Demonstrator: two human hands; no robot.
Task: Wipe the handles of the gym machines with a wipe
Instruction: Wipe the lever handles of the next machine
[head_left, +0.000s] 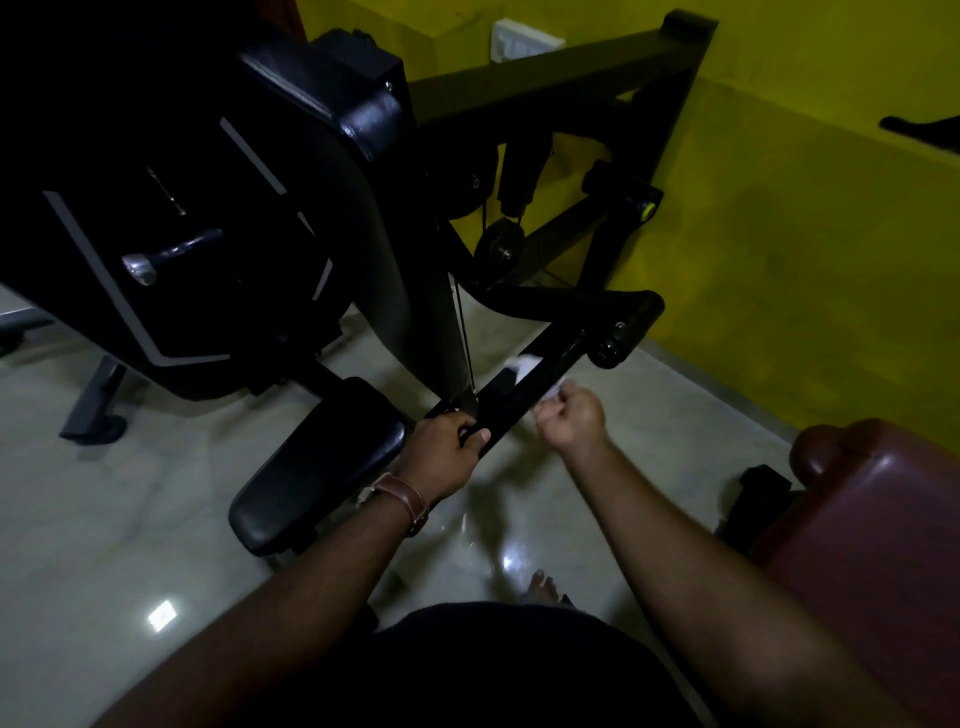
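gripping the near end of the black bar (540, 374), the left hand (447, 457) curls round it — the right hand (571, 418) pinches a white wipe (524, 364) draped over the bar's middle; open floor (156, 493) beneath.

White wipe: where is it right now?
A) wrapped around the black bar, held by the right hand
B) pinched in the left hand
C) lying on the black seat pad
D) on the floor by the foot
A: the white wipe drapes over the black bar, its end in the right hand; the left hand grips the bar lower down.
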